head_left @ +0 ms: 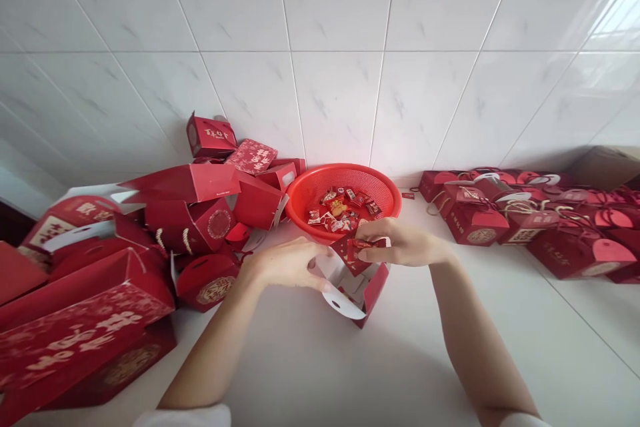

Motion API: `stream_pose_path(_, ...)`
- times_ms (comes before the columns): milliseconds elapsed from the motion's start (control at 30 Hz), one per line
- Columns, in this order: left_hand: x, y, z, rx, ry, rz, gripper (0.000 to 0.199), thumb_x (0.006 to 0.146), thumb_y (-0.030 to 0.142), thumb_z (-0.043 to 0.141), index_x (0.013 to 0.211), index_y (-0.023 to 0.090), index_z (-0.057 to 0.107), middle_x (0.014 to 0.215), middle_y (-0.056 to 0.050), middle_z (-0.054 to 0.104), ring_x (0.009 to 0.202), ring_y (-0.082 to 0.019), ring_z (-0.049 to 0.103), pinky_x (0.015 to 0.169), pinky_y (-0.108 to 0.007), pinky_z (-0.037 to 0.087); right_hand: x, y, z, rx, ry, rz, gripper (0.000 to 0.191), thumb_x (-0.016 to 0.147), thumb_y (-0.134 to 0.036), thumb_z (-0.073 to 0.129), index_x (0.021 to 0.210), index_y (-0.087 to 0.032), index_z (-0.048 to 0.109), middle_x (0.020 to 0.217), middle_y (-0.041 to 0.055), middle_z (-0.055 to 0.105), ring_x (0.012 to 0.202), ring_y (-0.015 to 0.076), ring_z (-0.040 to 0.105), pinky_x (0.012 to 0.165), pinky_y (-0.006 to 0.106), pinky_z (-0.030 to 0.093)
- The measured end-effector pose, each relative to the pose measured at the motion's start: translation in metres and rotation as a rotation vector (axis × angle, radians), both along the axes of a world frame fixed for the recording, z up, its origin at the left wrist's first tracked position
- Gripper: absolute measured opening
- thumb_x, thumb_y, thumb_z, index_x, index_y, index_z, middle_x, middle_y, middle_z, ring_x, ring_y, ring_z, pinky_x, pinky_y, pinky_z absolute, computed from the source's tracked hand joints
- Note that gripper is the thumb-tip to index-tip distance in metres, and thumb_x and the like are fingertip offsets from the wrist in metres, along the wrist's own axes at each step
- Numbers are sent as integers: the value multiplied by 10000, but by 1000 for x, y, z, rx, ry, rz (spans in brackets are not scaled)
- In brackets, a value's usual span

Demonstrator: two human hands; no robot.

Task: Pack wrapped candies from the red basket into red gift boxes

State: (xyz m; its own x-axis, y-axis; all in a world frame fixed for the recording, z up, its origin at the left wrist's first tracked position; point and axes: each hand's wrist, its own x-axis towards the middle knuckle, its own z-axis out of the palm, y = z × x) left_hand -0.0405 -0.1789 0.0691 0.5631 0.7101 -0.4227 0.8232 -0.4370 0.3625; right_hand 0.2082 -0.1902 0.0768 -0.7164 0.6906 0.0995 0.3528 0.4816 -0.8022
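In front of me an opened red paper gift box (pixel 374 290) with a white inside sits on the white surface, its flaps spread. My left hand (pixel 293 263) grips the box's left side, thumb against the white flap. Over the box's far side, my right hand (pixel 403 243) has its fingers pinched on a small red packet (pixel 359 244), which overlaps a red patterned flap. Just beyond stands a red plastic basket (pixel 345 173) with perforated walls, holding several small wrapped sweets (pixel 340 208). The box's contents are mostly hidden by flaps and fingers.
On the left, red gift boxes (pixel 205 187) lie in a loose heap, many open. Several closed boxes with cord handles (pixel 477 223) stand at the right along the tiled wall (pixel 335 107). One small red packet (pixel 408 195) lies right of the basket. A brown carton (pixel 607 167) is at far right.
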Motion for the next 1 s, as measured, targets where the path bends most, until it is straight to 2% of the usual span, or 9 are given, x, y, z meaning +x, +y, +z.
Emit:
stream_pose_path(133,-1,1,-3,29,2,5,641,745,553,746,1325,302,641,1103,-38,703,1050,-277,635,792,-267,471,-1,-1,-6,29,-112,66,122,874,-277,650,803,-197,710,750,-6,655,634,122,532,555,230,394)
stream_pose_path(333,-4,3,-10,27,-41,17,642,718,541,774,1312,327,661,1249,-36,686,1151,-289,615,871,-271,476,-7,0,-8,159,-37,-14,107,878,-250,662,885,-212,762,829,22,701,717,151,598,627,244,442)
stream_pose_path(500,-4,1,-9,23,-5,25,709,718,570,773,1372,345,618,1352,-45,638,1250,-300,570,924,-269,464,-10,2,-17,89,-116,-17,183,848,-210,679,1000,-243,777,877,18,754,713,167,642,631,264,453)
stream_pose_path(567,-4,1,-9,15,-1,25,749,729,592,759,1414,347,581,1385,-51,616,1251,-299,573,936,-276,464,-11,2,-21,114,-133,-57,245,823,-163,672,1027,-250,777,897,26,764,760,188,662,653,274,463)
stream_pose_path(667,-5,0,-8,19,-7,27,758,728,605,756,1416,338,582,1366,-54,626,1226,-299,592,941,-282,468,-9,1,-20,185,-117,-113,261,824,-152,657,1039,-242,774,893,42,765,791,209,667,683,293,471)
stream_pose_path(833,-4,-4,-7,51,3,-1,738,741,604,746,1404,315,595,1349,-71,619,1273,-310,558,959,-291,459,2,-5,-12,190,-161,-169,273,829,-187,671,1084,-244,750,944,49,748,813,215,666,686,304,484)
stream_pose_path(933,-2,-9,-4,70,-4,-21,715,776,604,715,1403,282,597,1360,-88,600,1293,-318,539,959,-306,462,12,-14,-10,205,-285,-235,317,846,-201,653,1151,-250,723,1047,61,724,887,221,661,743,323,500)
stream_pose_path(1000,-1,-12,-2,75,-5,-24,690,793,590,705,1394,265,605,1331,-89,604,1281,-318,544,947,-309,467,19,-22,-12,195,-350,-274,372,880,-271,650,1250,-269,679,1154,69,693,972,232,652,790,339,510)
